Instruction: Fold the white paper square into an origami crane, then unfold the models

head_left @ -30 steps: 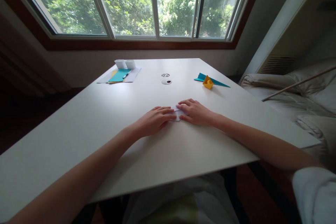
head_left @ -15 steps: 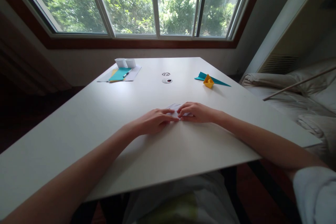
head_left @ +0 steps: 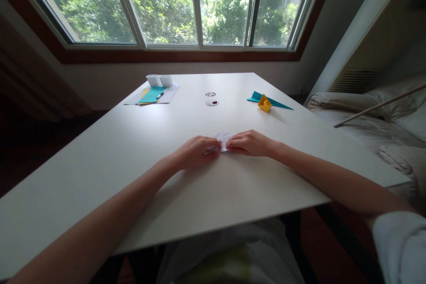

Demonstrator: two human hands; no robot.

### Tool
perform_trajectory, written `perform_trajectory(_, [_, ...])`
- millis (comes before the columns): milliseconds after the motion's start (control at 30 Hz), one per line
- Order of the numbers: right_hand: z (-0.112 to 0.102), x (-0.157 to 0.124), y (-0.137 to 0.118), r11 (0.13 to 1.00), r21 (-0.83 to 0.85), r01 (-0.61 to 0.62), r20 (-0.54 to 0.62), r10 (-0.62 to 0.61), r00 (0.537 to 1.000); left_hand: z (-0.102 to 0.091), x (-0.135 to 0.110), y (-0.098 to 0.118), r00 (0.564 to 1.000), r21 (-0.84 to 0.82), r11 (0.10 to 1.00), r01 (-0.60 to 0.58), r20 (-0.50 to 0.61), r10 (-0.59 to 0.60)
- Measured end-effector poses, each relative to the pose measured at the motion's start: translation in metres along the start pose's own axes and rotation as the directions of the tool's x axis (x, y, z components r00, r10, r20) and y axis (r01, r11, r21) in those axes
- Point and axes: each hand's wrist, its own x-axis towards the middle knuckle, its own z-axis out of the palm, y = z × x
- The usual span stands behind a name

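Observation:
A small piece of folded white paper [head_left: 223, 136] lies low over the table between my hands, with creases on its face. My left hand [head_left: 197, 151] pinches its left side, thumb below and fingers on top. On the right side, my right hand [head_left: 250, 143] grips it with the fingers bent together. Parts of the paper are hidden under the fingers of both hands, so its full shape cannot be made out.
Beyond my hands on the white table [head_left: 140, 151] lie two round stickers [head_left: 212, 103]. At right are a yellow paper boat [head_left: 265, 104] and a teal paper plane [head_left: 278, 103]. Coloured sheets [head_left: 152, 95], a pen [head_left: 162, 93] and two white folded paper pieces [head_left: 159, 80] sit at the far left.
My left fingers have drawn back leftward and curled in on the paper. The right fingers have closed together, and more of the paper's middle shows between the hands.

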Motion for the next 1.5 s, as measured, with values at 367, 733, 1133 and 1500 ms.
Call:
perform_trajectory(367, [0.0, 0.002, 0.005, 0.999, 0.045, 0.032, -0.083, -0.028, 0.996, 0.008, 0.007, 0.003, 0.997, 0.081, 0.997, 0.0, -0.072, 0.006])
perform_trajectory(733, [0.007, 0.011, -0.001, 0.95, 0.138, -0.28, -0.098, 0.294, 0.951, 0.015, 0.011, 0.0, 0.967, -0.084, 0.987, 0.134, -0.207, -0.149])
perform_trajectory(1133, [0.007, 0.01, 0.001, 0.927, 0.193, -0.322, -0.063, 0.339, 0.939, 0.016, 0.012, 0.0, 0.993, 0.156, 0.988, 0.007, -0.119, 0.012])
perform_trajectory(1500, [0.008, 0.009, 0.004, 0.933, 0.159, -0.324, -0.099, 0.341, 0.935, 0.015, -0.002, 0.017, 0.997, 0.372, 0.928, 0.019, 0.065, -0.046])
